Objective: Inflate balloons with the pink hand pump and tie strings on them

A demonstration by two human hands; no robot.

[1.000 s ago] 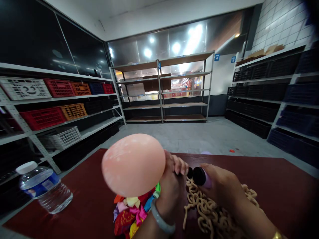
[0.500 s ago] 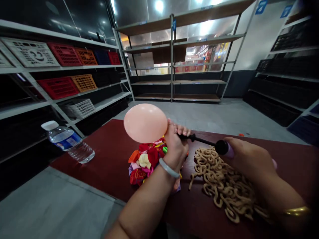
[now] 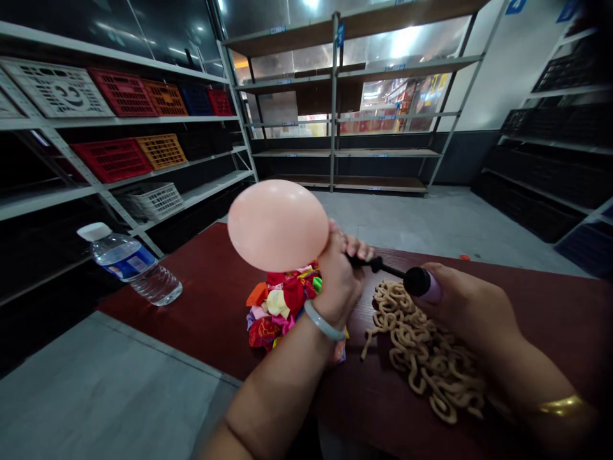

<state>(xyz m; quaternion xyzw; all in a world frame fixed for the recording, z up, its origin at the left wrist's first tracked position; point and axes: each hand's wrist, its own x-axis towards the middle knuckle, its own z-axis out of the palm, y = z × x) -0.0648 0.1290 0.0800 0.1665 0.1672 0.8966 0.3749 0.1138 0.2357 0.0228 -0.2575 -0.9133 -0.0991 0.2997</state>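
My left hand [image 3: 339, 275] is closed round the neck of a peach balloon [image 3: 278, 223] and the black nozzle of a hand pump, holding the inflated balloon above the table. My right hand [image 3: 467, 306] grips the lilac pump body [image 3: 421, 282], whose thin black rod runs to the nozzle. Below the balloon lies a heap of flat coloured balloons [image 3: 280, 306] on the dark red table [image 3: 205, 300]. A tangle of tan cord pieces [image 3: 426, 364] lies under my right hand.
A water bottle [image 3: 129, 265] lies on its side at the table's left corner. Shelving with red, orange and white crates [image 3: 115, 160] lines the left wall; dark crates fill racks on the right. Wooden shelves [image 3: 335, 115] stand across the grey floor.
The balloon has grown slightly since half a second ago. The pump rod, pushed in a second ago, is drawn out. The view has pulled back and tilted down.
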